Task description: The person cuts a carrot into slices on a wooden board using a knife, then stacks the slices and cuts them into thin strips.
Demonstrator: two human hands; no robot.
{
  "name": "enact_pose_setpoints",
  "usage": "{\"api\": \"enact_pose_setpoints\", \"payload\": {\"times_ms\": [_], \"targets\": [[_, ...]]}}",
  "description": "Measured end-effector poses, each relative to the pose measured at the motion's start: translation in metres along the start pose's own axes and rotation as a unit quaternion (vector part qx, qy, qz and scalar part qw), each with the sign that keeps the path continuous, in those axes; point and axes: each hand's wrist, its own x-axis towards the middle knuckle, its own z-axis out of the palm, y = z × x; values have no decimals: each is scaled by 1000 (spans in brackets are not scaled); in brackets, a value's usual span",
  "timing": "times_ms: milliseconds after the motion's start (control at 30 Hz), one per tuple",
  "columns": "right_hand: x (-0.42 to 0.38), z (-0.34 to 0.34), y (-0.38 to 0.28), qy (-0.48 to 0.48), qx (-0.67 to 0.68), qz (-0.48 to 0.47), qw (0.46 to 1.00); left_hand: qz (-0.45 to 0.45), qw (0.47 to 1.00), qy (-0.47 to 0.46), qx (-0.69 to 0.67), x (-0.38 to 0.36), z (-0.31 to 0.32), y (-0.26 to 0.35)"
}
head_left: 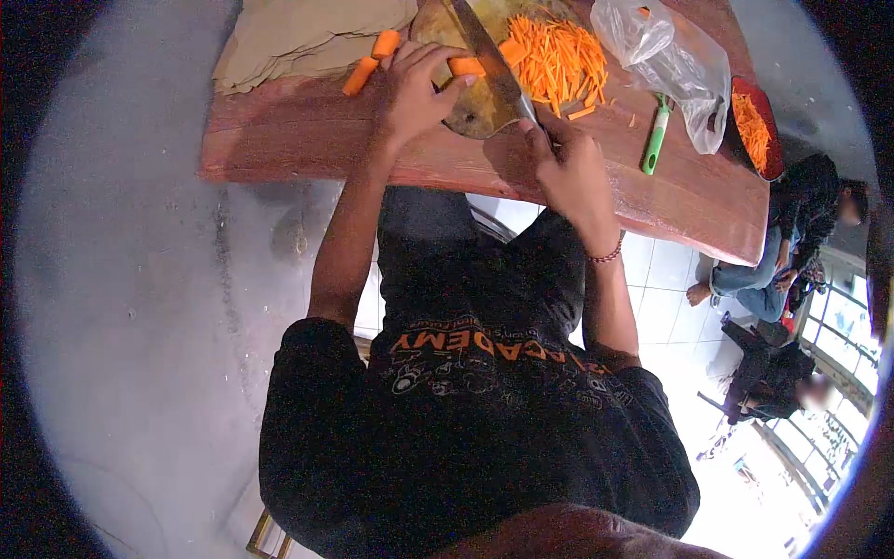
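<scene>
My left hand point(414, 91) is closed around a short carrot piece point(467, 67), with thumb and fingers on its sides at the left part of the round cutting board point(473, 119). In my right hand point(570, 166) is the handle of a large knife point(494, 58). Its blade slants up and left across the board, just right of the held piece. Another carrot piece point(511, 51) lies beyond the blade, against a heap of carrot strips point(557, 61). Two carrot chunks point(358, 76) rest left of my left hand.
Brown paper point(307, 42) covers the table's far left. To the right lie a clear plastic bag point(666, 65), a green-handled peeler point(656, 140) and a dark red-rimmed container point(756, 130) of carrot strips. The wooden table point(289, 140) ends before my body. Two people sit at right.
</scene>
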Motion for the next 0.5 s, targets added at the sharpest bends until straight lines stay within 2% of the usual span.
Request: {"api": "enact_pose_setpoints", "payload": {"times_ms": [133, 333, 500], "targets": [[-2, -2, -7, -1, 17, 3, 1000, -36, 998, 20, -41, -4, 2, 2], [-1, -1, -3, 16, 5, -29, 999, -18, 999, 16, -44, -4, 3, -5], [-1, -6, -10, -6, -9, -11, 1000, 29, 998, 32, -46, 0, 1, -6]]}}
